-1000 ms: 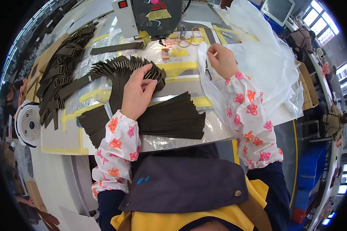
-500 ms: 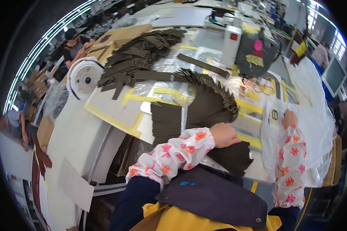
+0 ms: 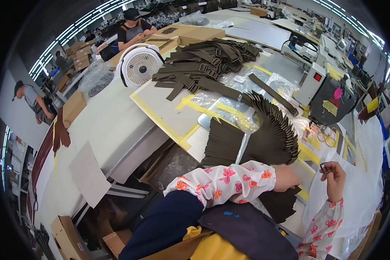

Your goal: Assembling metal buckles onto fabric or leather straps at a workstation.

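My right hand (image 3: 334, 180) is raised over the white plastic sheet (image 3: 355, 173), with a small dark metal buckle (image 3: 322, 168) pinched between thumb and fingertips. My left hand (image 3: 287, 178) is closed, knuckles up, above the near end of a fanned bundle of dark brown strap pieces (image 3: 268, 143). Whatever its fingers hold is hidden beneath the hand. The bundle's lower part (image 3: 281, 203) shows past the left wrist, and another part (image 3: 223, 145) spreads to the left. Beyond it lies a large heap of straps with buckles (image 3: 203, 65).
A white fan (image 3: 142, 68) stands left of the strap heap. A single strap (image 3: 273, 94) lies across the taped table board (image 3: 160, 110). At the right back is a machine with a grey box (image 3: 333, 95). One person (image 3: 132, 32) works across the table; another (image 3: 32, 102) is farther left.
My right hand has come up off the plastic sheet and now has the buckle, which lay beside it before. The left hand stays closed by the strap bundle. The whole view has shifted.
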Demonstrator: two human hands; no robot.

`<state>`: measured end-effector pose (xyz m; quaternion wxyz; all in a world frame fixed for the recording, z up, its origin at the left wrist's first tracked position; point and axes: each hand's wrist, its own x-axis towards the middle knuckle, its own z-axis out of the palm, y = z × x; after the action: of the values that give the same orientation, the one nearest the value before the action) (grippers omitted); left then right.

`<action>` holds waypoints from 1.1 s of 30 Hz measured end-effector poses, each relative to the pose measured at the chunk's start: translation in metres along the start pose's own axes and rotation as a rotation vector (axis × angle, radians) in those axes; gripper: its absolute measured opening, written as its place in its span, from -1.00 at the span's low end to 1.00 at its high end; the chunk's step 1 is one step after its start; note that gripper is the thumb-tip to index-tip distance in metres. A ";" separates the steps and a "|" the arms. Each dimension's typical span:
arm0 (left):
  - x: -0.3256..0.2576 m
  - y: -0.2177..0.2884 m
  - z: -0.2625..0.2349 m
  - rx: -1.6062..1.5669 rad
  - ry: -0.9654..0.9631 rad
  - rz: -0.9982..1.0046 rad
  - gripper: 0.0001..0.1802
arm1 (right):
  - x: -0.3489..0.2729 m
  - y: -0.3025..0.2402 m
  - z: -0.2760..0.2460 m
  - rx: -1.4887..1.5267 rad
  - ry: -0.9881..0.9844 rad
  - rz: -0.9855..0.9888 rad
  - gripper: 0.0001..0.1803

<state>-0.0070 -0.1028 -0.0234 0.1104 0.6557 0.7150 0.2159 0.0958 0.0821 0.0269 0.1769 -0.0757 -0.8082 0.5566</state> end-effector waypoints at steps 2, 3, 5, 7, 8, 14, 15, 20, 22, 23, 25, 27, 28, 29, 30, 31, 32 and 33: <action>-0.008 0.001 0.002 -0.061 0.165 -0.068 -0.82 | -0.009 -0.002 0.014 0.058 -0.043 0.001 -0.76; -0.010 -0.002 0.001 -0.222 0.374 -0.129 -0.84 | -0.011 0.003 0.022 0.245 -0.051 -0.027 -0.75; -0.012 -0.005 -0.006 -0.482 0.595 -0.134 -0.86 | -0.020 0.013 0.039 0.507 0.008 -0.008 -0.74; -0.014 -0.003 -0.010 -0.522 0.616 -0.090 -0.86 | -0.026 0.025 0.049 0.576 0.053 0.098 -0.79; -0.015 -0.002 -0.013 -0.565 0.636 -0.047 -0.86 | -0.030 0.032 0.048 0.568 0.069 0.134 -0.79; -0.025 -0.002 -0.034 -0.561 0.602 -0.147 -0.83 | -0.012 -0.008 0.062 0.556 0.150 0.098 -0.73; -0.026 -0.004 -0.032 -0.538 0.631 -0.150 -0.83 | -0.008 -0.013 0.064 0.580 0.108 0.103 -0.68; -0.020 -0.004 -0.029 -0.464 0.628 -0.104 -0.87 | -0.012 -0.012 0.076 0.562 0.061 0.212 -0.70; -0.015 0.000 -0.023 -0.478 0.661 -0.114 -0.87 | -0.017 -0.010 0.077 0.594 0.025 0.261 -0.73; -0.013 0.002 -0.021 -0.478 0.711 -0.134 -0.87 | -0.019 -0.013 0.080 0.548 0.056 0.280 -0.77; -0.016 0.004 -0.020 -0.586 0.728 -0.148 -0.86 | -0.020 -0.006 0.089 0.486 -0.014 0.264 -0.78; -0.020 0.007 -0.020 -0.687 0.743 -0.056 -0.86 | -0.020 -0.001 0.095 0.437 -0.098 0.221 -0.79; -0.027 0.003 -0.023 -0.621 0.614 -0.113 -0.88 | -0.019 -0.003 0.093 0.435 -0.085 0.225 -0.79; -0.028 0.002 -0.026 -0.497 0.618 -0.060 -0.88 | -0.017 -0.004 0.089 0.410 -0.056 0.199 -0.82; -0.028 0.003 -0.030 -0.374 0.621 -0.010 -0.86 | -0.016 -0.007 0.086 0.385 -0.032 0.174 -0.84; -0.029 0.001 -0.035 -0.327 0.626 -0.013 -0.84 | -0.015 -0.011 0.086 0.356 0.017 0.169 -0.84; -0.028 -0.006 -0.036 -0.236 0.636 0.064 -0.86 | -0.015 -0.008 0.087 0.361 0.015 0.177 -0.84; -0.029 -0.004 -0.036 -0.294 0.636 0.043 -0.86 | -0.016 -0.005 0.087 0.272 -0.013 0.148 -0.85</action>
<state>-0.0232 -0.1380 0.0028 -0.0289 0.5477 0.6609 0.5123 0.0788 -0.0010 0.0001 0.1385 -0.1069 -0.7188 0.6728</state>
